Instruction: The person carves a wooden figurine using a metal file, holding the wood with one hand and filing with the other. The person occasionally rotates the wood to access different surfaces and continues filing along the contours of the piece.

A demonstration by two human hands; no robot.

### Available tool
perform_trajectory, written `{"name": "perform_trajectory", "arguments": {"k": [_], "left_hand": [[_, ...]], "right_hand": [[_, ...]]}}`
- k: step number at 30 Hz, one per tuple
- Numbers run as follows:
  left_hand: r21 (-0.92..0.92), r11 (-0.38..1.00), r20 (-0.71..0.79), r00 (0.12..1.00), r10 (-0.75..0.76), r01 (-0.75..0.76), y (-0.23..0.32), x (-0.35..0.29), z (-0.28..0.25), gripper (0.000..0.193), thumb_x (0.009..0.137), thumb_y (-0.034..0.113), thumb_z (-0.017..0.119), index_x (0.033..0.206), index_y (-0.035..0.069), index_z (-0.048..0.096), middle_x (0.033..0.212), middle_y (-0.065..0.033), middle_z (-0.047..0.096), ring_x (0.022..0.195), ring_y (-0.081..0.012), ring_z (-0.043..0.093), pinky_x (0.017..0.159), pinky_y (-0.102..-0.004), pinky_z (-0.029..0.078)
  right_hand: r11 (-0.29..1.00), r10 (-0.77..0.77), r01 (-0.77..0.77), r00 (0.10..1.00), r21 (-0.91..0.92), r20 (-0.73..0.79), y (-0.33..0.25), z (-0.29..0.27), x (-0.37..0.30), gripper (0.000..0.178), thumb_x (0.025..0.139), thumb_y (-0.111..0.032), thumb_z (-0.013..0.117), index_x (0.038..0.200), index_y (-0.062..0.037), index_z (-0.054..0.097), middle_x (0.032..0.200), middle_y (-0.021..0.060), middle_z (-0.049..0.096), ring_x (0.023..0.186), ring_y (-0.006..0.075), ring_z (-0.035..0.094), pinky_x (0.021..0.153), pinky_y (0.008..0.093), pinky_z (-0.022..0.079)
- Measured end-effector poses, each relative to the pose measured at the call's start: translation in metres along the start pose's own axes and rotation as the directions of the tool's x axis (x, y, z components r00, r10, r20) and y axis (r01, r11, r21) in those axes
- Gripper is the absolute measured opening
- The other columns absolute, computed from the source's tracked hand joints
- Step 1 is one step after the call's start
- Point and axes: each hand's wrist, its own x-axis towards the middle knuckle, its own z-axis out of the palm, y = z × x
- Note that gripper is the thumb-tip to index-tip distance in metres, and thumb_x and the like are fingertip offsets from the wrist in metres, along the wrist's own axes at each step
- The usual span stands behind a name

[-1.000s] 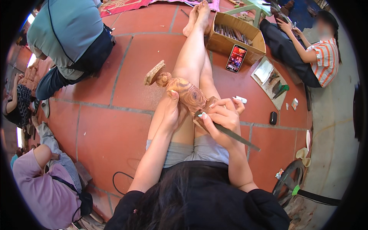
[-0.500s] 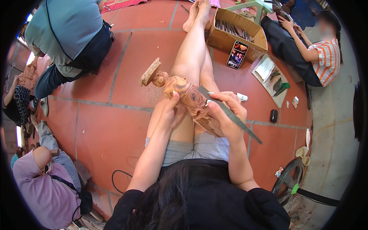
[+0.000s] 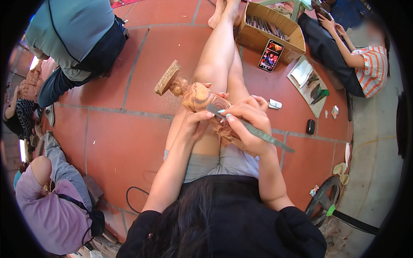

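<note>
So, carving (image 3: 195, 96): solid wood, stiff, hefty; we'd grip its middle.
left hand (image 3: 193, 124): wrapped around the carving.
right hand (image 3: 249, 129): closed on chisel (image 3: 254, 131).

Red tile floor (image 3: 120, 142) with grey grout spreads beneath the grip; beyond it a cardboard box (image 3: 262, 32); right, pale concrete (image 3: 370, 142) in daylight.

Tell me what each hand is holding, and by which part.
The right hand grips a metal carving tool along its shaft near the tip. The left hand steadies the wooden figurine at its body.
</note>
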Motion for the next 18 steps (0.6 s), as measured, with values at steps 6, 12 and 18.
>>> {"name": "perform_trajectory", "arguments": {"k": [6,12,18], "left_hand": [[-0.041,0.999,0.011,1.0,0.022,-0.021,0.001,0.0,-0.003,0.086,0.065,-0.007,0.069,0.139,0.009,0.03,0.124,-0.022,0.057,0.12,-0.0317,0.055,0.105,-0.0437,0.043],[-0.062,0.998,0.015,1.0,0.009,-0.008,0.003,0.001,0.005,0.086,0.063,-0.007,0.068,0.139,0.009,0.032,0.123,-0.0215,0.057,0.121,-0.0315,0.054,0.107,-0.0435,0.042],[-0.036,0.999,0.012,1.0,0.011,-0.01,0.002,-0.003,-0.004,0.086,0.063,-0.006,0.068,0.14,0.009,0.032,0.124,-0.022,0.057,0.121,-0.0318,0.054,0.107,-0.0432,0.042]], "right_hand": [[0.999,0.001,-0.001,1.0,-0.045,0.005,-0.001,-0.018,-0.005,0.008,0.082,-0.008,0.066,0.088,-0.0089,0.071,0.082,-0.0002,0.066,0.087,0.0132,0.059,0.099,0.0391,0.025],[0.999,-0.028,0.029,0.998,0.029,-0.058,-0.006,0.002,0.022,0.009,0.083,-0.01,0.067,0.09,-0.0103,0.073,0.083,-0.0005,0.068,0.09,0.0127,0.059,0.102,0.0403,0.024],[0.999,0.019,-0.022,0.996,0.037,0.082,0.011,-0.013,-0.008,0.009,0.084,-0.011,0.067,0.089,-0.0098,0.074,0.088,-0.0021,0.071,0.093,0.0126,0.059,0.102,0.0405,0.023]]}}
